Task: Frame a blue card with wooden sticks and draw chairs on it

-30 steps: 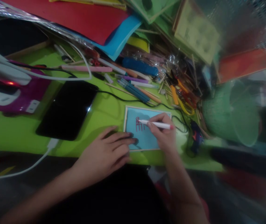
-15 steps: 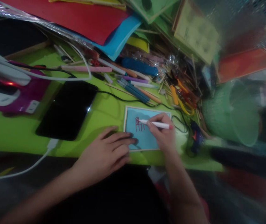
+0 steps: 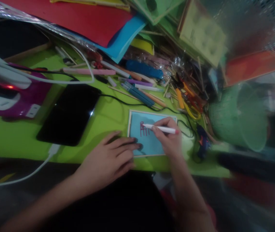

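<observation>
A light-blue card [image 3: 149,146] with a pale stick-like border lies flat on the green table. On its upper middle is a small red line drawing [image 3: 142,130] that looks like a chair. My right hand [image 3: 170,137] pinches a white marker [image 3: 163,129] with a red end, and its tip touches the drawing. My left hand [image 3: 114,154] lies open with fingers stretched out, the fingertips resting on the card's lower left edge. The part of the card under my right hand is hidden.
A black phone [image 3: 70,114] on a white cable lies left, beside a purple power strip [image 3: 31,96]. Behind the card are pens [image 3: 137,93], orange-handled pliers [image 3: 179,96] and a black cord. A green basket [image 3: 239,119] and a dark blue glue-gun-like tool [image 3: 202,141] are at the right.
The marker tip has shifted very slightly within the drawing, and the red lines near it look a little different. My left hand stays in place.
</observation>
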Demonstrator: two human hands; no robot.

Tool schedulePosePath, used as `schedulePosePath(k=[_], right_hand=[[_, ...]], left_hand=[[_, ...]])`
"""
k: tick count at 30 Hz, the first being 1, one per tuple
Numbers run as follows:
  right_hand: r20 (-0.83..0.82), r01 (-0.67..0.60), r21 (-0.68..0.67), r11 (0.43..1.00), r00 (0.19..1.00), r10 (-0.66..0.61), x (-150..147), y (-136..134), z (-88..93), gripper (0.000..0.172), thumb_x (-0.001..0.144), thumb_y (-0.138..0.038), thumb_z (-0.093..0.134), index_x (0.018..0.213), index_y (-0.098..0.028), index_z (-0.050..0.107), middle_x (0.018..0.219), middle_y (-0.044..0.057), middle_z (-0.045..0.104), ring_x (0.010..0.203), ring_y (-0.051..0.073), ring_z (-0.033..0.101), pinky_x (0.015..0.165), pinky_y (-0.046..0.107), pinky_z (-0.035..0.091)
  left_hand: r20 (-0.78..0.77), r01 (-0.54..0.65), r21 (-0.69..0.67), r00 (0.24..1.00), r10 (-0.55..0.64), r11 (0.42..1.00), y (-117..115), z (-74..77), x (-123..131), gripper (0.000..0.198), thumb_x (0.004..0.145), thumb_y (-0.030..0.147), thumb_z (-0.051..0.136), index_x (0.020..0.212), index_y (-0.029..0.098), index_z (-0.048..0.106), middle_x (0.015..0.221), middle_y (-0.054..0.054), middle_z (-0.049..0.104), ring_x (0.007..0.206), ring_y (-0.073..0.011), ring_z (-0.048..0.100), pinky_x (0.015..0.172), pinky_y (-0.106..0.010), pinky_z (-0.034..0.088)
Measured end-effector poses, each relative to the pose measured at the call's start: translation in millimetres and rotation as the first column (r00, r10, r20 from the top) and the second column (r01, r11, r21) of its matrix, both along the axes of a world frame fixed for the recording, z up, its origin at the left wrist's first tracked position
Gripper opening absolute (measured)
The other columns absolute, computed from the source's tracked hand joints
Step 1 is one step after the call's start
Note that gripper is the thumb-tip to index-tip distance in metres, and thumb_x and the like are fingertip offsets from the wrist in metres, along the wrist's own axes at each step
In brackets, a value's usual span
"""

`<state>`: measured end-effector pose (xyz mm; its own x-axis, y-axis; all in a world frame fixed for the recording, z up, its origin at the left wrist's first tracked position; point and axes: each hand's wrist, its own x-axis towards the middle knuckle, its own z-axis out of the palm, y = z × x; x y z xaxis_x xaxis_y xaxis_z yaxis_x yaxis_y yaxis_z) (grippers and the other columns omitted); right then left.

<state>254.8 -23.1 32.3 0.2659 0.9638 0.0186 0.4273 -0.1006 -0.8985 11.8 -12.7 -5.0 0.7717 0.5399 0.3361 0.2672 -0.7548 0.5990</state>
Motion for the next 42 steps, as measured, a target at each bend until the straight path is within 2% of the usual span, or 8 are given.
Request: schedulePosePath(k=[9,21,32,42], right_hand=[[0.028,-0.025,-0.007,1.0,0.999,0.025,-1.0,1.0,0.8,0.012,0.085,-0.028,0.077,0.083,-0.024,0.066,0.072,-0.004,0.069,0.063,0.013,0.061,0.057,0.026,0.047],[0.033,0.017,0.008,1.0,0.999,-0.017,-2.6,0.9,0.4,0.01,0.086,-0.026,0.073,0.082,-0.024,0.064,0.074,-0.003,0.066,0.067,0.014,0.059,0.059,0.027,0.047],[-0.04,0.043,-0.029,0.999,0.998,-0.044,-0.1,0.2,0.4,0.017,0.084,-0.035,0.077,0.083,-0.024,0.065,0.075,-0.003,0.067,0.067,0.014,0.06,0.059,0.027,0.05],[-0.103,0.103,0.064,0.993,0.99,-0.096,10.7,-5.8,-11.7,0.022,0.09,-0.042,0.08,0.094,-0.023,0.069,0.083,-0.002,0.067,0.073,0.014,0.062,0.064,0.028,0.049]], left_hand=[[0.003,-0.005,0.007,1.0,0.005,1.0,0.1,0.4,0.1,0.02,0.11,0.036,0.052,0.098,0.025,0.064,0.135,0.006,0.078,0.129,-0.0202,0.067,0.128,-0.039,0.024],[0.006,-0.002,-0.003,1.0,0.002,1.0,-0.1,0.4,0.8,0.021,0.111,0.037,0.052,0.098,0.024,0.064,0.136,0.006,0.077,0.13,-0.0196,0.067,0.129,-0.039,0.023],[0.006,0.001,-0.017,1.0,-0.001,1.0,-0.6,0.4,0.5,0.018,0.108,0.036,0.056,0.099,0.025,0.067,0.134,0.004,0.078,0.129,-0.0201,0.067,0.128,-0.043,0.031],[0.007,-0.009,-0.006,1.0,0.009,1.0,-0.5,1.0,1.3,0.018,0.109,0.034,0.055,0.098,0.025,0.065,0.135,0.005,0.078,0.129,-0.0203,0.068,0.128,-0.042,0.029]])
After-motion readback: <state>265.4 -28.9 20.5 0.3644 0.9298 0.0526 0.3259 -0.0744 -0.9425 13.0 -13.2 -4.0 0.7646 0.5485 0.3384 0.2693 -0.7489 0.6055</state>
